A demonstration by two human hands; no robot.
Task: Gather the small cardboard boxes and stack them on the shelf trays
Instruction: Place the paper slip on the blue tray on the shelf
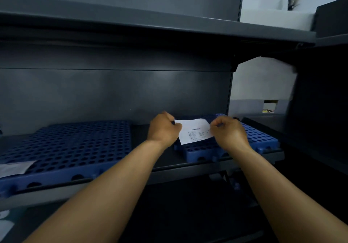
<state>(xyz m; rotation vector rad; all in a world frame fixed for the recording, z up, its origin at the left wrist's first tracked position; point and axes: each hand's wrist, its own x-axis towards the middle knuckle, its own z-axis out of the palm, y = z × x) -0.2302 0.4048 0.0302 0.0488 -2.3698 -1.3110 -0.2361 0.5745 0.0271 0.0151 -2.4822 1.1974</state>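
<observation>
Two blue perforated trays lie on a dark metal shelf: a large one (75, 145) at the left and a smaller one (263, 137) at the right. Over the right tray I hold a white printed paper slip (194, 131) by its two ends. My left hand (163, 129) pinches its left edge and my right hand (228, 131) pinches its right edge. No cardboard boxes are in view.
Another white paper sheet (15, 167) lies on the left tray's front corner. The shelf board above (150, 26) overhangs the trays. A second dark shelving unit (320, 111) stands at the right. The lower shelf level (169, 214) is dark.
</observation>
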